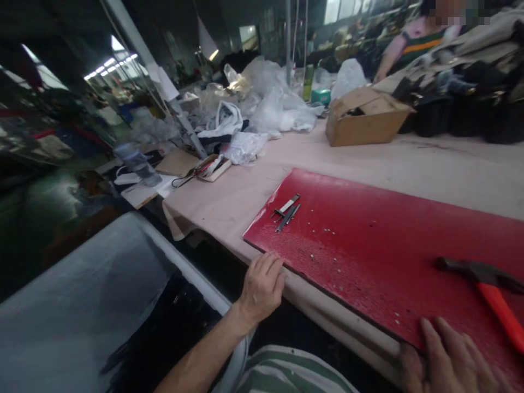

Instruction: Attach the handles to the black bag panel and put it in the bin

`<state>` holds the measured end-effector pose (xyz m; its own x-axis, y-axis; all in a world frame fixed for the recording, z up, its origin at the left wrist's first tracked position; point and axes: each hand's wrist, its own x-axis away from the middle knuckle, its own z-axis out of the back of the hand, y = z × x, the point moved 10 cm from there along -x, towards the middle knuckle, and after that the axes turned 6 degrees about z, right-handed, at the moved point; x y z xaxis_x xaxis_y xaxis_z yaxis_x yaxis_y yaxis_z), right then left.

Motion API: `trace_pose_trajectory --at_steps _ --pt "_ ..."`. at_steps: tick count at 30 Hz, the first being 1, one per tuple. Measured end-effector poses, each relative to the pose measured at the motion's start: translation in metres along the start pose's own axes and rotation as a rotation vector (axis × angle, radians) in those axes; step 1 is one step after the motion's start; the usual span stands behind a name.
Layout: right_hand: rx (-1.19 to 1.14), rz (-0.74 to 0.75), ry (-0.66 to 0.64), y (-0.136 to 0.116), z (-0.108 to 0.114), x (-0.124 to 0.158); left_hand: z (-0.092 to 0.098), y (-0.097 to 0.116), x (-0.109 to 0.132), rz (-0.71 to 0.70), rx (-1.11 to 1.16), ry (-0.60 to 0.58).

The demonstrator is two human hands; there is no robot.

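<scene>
Head view shows both hands at the near edge of a red mat (368, 240) lying on the bench (409, 164). Left hand (262, 286) curls over the bench edge at the mat's near corner, fingers bent and resting, its grip released and holding nothing. Right hand (450, 357) lies flat on the mat's near side, fingers spread, grip likewise released.

Just beyond the right hand and to its outer side lies a hammer (487, 295) with a dark head and an orange handle, apart from the fingers. Ahead of the left hand, near the mat's far-left corner, sit a few thin metal strips (286, 212), touching one another. Small pale studs (323, 232) are scattered between the strips and the right hand.

As a judgement: with both palms pressing at the near edge, the mat is being steadied or squared to the bench; done well, pressure stays even on both sides so the loose studs do not roll.

Further off stand an open cardboard box (364, 117), heaps of clear plastic bags (270, 98), and another person in a striped top (413, 41).
</scene>
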<state>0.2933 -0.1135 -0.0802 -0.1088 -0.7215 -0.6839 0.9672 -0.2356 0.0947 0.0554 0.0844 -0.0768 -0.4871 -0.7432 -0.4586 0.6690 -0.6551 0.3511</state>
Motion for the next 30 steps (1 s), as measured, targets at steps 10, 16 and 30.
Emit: trace_pose_trajectory --at_steps 10,16,30 --pt "-0.005 -0.117 -0.085 0.003 0.001 0.007 -0.092 0.042 -0.089 -0.033 -0.003 -0.400" --pt "-0.066 -0.213 -0.087 0.008 0.002 0.009 -0.112 0.083 -0.085 -0.092 0.057 -0.564" --pt "-0.019 -0.140 -0.111 0.005 -0.001 0.014 -0.127 0.090 -0.132 -0.087 0.097 -0.428"
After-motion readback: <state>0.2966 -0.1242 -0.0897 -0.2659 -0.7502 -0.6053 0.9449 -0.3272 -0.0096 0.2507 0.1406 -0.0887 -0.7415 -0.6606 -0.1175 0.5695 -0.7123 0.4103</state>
